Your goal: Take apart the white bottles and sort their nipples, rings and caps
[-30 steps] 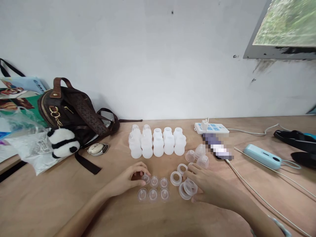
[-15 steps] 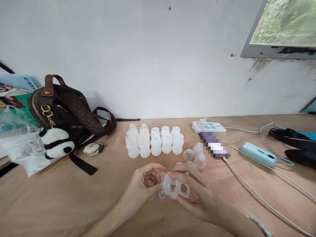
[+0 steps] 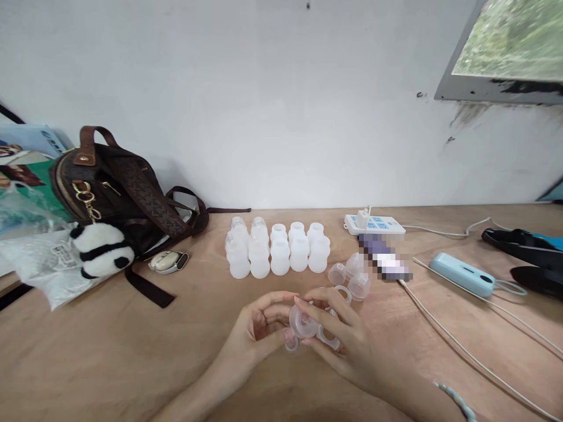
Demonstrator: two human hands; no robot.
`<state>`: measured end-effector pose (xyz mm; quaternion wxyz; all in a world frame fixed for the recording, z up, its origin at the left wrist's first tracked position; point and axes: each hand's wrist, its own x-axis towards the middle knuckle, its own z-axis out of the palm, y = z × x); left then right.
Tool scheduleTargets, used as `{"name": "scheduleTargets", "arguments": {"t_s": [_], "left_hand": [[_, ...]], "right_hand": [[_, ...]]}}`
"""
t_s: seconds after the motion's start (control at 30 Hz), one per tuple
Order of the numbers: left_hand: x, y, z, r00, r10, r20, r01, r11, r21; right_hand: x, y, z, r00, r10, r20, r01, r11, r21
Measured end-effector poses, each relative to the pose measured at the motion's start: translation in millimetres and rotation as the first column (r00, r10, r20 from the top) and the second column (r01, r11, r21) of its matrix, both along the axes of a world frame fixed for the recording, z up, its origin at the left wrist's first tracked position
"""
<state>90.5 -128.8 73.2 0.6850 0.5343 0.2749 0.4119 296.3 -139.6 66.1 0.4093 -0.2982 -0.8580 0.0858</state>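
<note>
My left hand (image 3: 259, 331) and my right hand (image 3: 341, 340) meet over the wooden table (image 3: 132, 363), fingers pinched together on a clear plastic ring with a small clear nipple (image 3: 302, 322) in it. More clear rings (image 3: 331, 340) and nipples (image 3: 291, 346) lie on the table just under my hands, partly hidden. Behind them stand two rows of small white bottles (image 3: 278, 249); the two leftmost pairs carry clear caps. Three loose clear caps (image 3: 352, 275) lie to the right of the bottles.
A brown bag (image 3: 123, 199) with a panda toy (image 3: 102, 249) and plastic packets (image 3: 39, 264) sit at the left. A white power strip (image 3: 373, 224), cables (image 3: 461, 351), a light blue device (image 3: 461, 275) and black items (image 3: 523, 246) lie at the right. A wall is behind.
My hands lifted a ring and a nipple off the table and brought them together in front of me; now the two pieces are pressed into one another.
</note>
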Motion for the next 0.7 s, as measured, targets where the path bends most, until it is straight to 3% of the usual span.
{"name": "scheduleTargets", "arguments": {"t_s": [0.17,0.33,0.47,0.57,0.7], "left_hand": [[-2,0,4.3,1.0,-0.015,-0.028,0.013,0.997,-0.074],[-6,-2,4.3,0.996,-0.048,0.076,0.058,0.99,-0.131],[-7,-2,4.8,0.99,-0.055,0.128,0.075,0.985,-0.158],[-6,1,5.4,0.992,-0.02,0.126,0.042,0.985,-0.17],[-5,5,-0.3,0.992,0.05,0.116,-0.036,0.992,-0.119]], "right_hand": [[1,-2,1.3,1.0,-0.006,-0.023,0.005,0.998,-0.059],[1,-4,-5.9,0.976,-0.039,-0.215,0.018,0.995,-0.099],[2,-3,-12.5,0.938,-0.033,-0.346,-0.045,0.976,-0.215],[2,-2,-15.2,0.9,-0.059,-0.432,-0.08,0.952,-0.297],[1,-3,-14.6,0.889,-0.04,-0.456,-0.116,0.944,-0.309]]}}
